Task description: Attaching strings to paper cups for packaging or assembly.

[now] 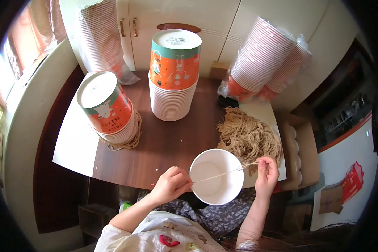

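Two tight pinches: left hand (171,185) and right hand (266,176) each grip one string (225,172) stretched over the white tub (216,187) at the table's (155,138) near edge. Can't see what's bracing it, so a hard tug might tip it imo.

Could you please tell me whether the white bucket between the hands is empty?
It looks empty: the white bucket shows a bare inside; the string between the left hand and right hand crosses its opening.

the left hand (170,184) and right hand (266,174) stretch a cord (222,174) across a white bucket (237,182) at the near edge of the table (168,143); a cord heap (248,136) lies by the right edge.
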A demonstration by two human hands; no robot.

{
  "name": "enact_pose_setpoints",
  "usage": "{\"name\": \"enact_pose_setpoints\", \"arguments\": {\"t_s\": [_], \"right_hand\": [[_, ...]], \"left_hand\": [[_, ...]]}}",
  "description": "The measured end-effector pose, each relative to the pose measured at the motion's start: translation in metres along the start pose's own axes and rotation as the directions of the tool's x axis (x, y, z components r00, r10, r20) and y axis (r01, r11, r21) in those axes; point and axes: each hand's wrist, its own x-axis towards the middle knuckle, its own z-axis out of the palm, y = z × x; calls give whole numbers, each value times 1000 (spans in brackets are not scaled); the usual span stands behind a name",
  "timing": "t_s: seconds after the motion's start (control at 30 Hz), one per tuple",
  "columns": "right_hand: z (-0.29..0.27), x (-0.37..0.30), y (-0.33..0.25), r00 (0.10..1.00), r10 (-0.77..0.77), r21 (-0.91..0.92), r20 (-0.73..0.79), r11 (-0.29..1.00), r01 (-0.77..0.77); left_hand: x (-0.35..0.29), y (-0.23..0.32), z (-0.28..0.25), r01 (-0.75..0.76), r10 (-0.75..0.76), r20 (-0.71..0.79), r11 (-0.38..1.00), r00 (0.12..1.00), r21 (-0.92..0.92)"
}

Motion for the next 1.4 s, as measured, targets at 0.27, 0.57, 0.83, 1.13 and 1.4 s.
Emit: {"name": "enact_pose_setpoints", "arguments": {"t_s": [0.27,0.57,0.83,1.13,1.4], "right_hand": [[-2,7,5,999,11,-19,-43,1000,-11],[-33,-22,-11,868,-109,405,485,907,-112],[-43,-80,-13,712,-114,-265,693,878,399],[-11,-130,18,693,-435,-388,575,602,698],[11,-151,45,578,-265,-351,772,579,735]], "left_hand": [[4,6,2,-49,47,33,996,998,74],[-1,4,1,40,-40,16,998,999,-40],[14,-2,8,461,-465,38,860,885,-219],[18,-5,20,581,-561,162,752,812,-311],[13,-3,19,636,-609,209,667,765,-387]]}}
